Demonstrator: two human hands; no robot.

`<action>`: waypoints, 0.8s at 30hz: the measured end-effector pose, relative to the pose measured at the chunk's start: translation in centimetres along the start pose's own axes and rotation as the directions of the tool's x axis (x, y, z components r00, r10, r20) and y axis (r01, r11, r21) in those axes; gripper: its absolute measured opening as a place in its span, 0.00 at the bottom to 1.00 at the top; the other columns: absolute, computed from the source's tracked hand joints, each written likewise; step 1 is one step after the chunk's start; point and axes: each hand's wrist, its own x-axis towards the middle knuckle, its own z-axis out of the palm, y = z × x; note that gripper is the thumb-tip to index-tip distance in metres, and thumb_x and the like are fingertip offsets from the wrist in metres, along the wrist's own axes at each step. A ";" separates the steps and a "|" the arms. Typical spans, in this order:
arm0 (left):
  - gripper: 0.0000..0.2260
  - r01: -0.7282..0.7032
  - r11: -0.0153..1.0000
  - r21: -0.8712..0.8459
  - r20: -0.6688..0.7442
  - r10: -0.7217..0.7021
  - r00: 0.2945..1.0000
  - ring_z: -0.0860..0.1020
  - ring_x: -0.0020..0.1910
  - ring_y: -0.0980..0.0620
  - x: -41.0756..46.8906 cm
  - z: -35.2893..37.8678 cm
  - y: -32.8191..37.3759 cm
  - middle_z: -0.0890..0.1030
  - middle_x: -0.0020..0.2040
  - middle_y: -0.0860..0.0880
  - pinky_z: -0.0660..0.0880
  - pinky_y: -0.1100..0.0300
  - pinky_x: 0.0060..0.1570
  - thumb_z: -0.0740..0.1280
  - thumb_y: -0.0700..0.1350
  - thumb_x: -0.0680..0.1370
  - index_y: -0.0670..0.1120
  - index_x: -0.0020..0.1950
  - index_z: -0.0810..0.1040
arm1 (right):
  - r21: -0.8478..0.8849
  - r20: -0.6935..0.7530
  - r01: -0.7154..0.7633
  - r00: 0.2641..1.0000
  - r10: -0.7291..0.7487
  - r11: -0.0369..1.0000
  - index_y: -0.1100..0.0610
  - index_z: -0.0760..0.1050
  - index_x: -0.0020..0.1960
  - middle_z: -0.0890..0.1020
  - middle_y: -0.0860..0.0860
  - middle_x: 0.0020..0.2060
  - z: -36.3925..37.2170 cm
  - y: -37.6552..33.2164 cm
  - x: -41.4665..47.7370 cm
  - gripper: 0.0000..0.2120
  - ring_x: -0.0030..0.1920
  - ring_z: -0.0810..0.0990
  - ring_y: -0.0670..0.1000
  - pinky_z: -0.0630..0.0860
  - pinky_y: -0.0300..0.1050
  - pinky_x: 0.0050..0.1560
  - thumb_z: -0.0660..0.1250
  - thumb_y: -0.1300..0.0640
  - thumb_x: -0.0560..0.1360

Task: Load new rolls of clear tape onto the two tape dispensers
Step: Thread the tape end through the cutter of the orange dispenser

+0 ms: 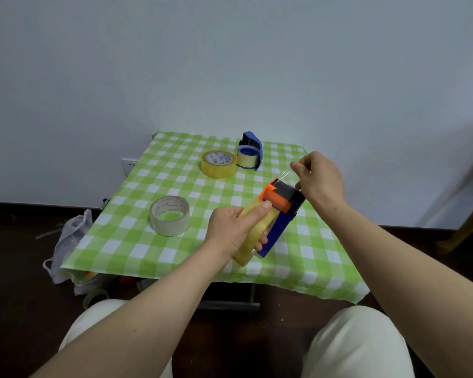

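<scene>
Your left hand (232, 233) grips the roll (253, 246) seated in the blue-and-orange dispenser (280, 227), thumb along the roll's edge, and holds both tilted over the near right of the tabletop (137, 241). Your right hand (320, 178) pinches the clear strip (286, 174) drawn up past the orange end. At the far edge stands the second dispenser (253, 140) with a roll in it; just beside it lies a yellow roll (219, 170) flat, and a pale roll (170, 216) lies nearer left.
</scene>
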 end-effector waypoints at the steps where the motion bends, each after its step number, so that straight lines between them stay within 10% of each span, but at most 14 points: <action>1: 0.17 -0.001 1.000 -0.004 -0.023 0.001 1.000 0.76 0.21 0.49 -0.1 0.0 0.1 0.80 0.27 0.40 0.76 0.60 0.28 0.72 0.52 0.71 0.39 0.33 0.79 | -0.008 0.007 0.000 1.000 0.000 1.000 0.54 0.70 0.45 0.80 0.51 0.43 -0.1 -0.1 0.0 0.09 0.46 0.79 0.56 0.74 0.51 0.49 0.61 0.49 0.77; 16: 0.17 -0.053 0.997 -0.053 -0.168 0.043 0.985 0.71 0.16 0.49 -0.7 -1.2 0.9 0.77 0.21 0.42 0.71 0.62 0.20 0.72 0.49 0.71 0.37 0.29 0.79 | 0.376 0.386 -0.436 0.876 0.290 0.817 0.61 0.75 0.32 0.76 0.52 0.25 -1.8 -0.6 1.2 0.13 0.27 0.68 0.48 0.66 0.39 0.27 0.76 0.58 0.67; 24: 0.17 -0.079 0.994 -0.070 -0.186 0.065 0.980 0.72 0.15 0.49 -0.7 -1.2 1.5 0.77 0.20 0.42 0.72 0.63 0.20 0.73 0.49 0.71 0.38 0.27 0.78 | 0.375 0.786 -0.798 0.544 0.295 0.472 0.55 0.74 0.35 0.76 0.50 0.32 -0.7 0.8 -0.4 0.05 0.33 0.71 0.47 0.69 0.36 0.28 0.70 0.57 0.67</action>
